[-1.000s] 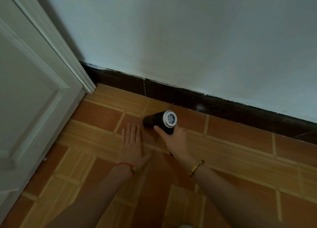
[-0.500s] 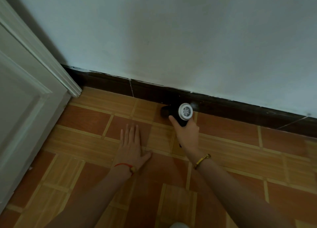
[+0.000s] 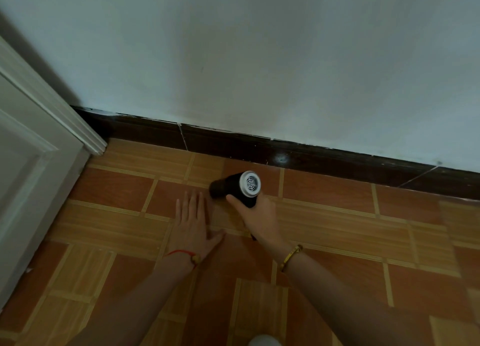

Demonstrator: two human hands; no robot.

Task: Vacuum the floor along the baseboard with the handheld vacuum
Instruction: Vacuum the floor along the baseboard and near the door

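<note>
Seemingly you were mid-pass: your right hand (image 3: 255,217) gripped the handheld vacuum (image 3: 235,188), fingers curled round it, low over the floor (image 3: 337,215) near the baseboard (image 3: 233,144). Your left hand (image 3: 193,223) lay flat, fingers straight. The rightward stretch likely remained.

1. I've got one view: head cam, worn on the person, looking fwd and steeply down at the tiled floor (image 3: 337,241).
2. It faces the wall (image 3: 259,59), which fills the top half. The baseboard (image 3: 311,161) crosses mid-frame, slanting down toward the right.
3. Wide-angle lens: the frame takes in the door (image 3: 26,176) and its trim at far left.
4. Close range: both forearms enter from the bottom edge. The left hand (image 3: 193,226) and the right hand (image 3: 257,215) w/ the handheld vacuum (image 3: 233,187) sit just below frame ctr.
5. At the bottom edge there's a pale rounded shape (image 3: 265,340), poss. part of the wearer, but too cropped to tell.
</note>
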